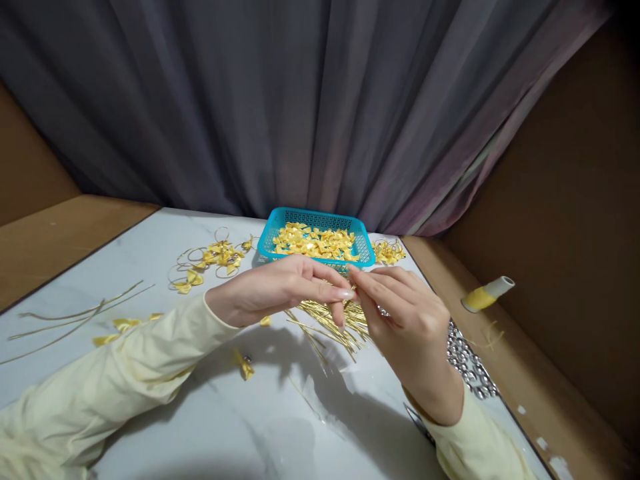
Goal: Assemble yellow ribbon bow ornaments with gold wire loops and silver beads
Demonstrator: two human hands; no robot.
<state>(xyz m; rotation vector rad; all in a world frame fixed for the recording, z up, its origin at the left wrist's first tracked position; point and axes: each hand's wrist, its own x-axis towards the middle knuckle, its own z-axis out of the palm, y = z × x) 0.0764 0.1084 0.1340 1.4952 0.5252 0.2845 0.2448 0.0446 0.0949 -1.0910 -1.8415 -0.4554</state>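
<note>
Left hand (pixel 280 290) and right hand (pixel 400 313) meeting fingertip to fingertip, pinched on something too small to make out, above a loose bundle of thin gold wire strands (pixel 330 323) on the white marble surface (pixel 280 413). Behind, turquoise plastic basket (pixel 280 220) of yellow ribbon bows (pixel 315 241).

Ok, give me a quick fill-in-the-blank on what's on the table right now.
1. The yellow bows fill a basket coloured ____.
2. The hands meet fingertip to fingertip above a pile of ____ gold strips.
3. The spool lies to the ____ of the right hand.
4. Both sleeves are pale ____.

Missing words: blue; thin; right; yellow
</note>
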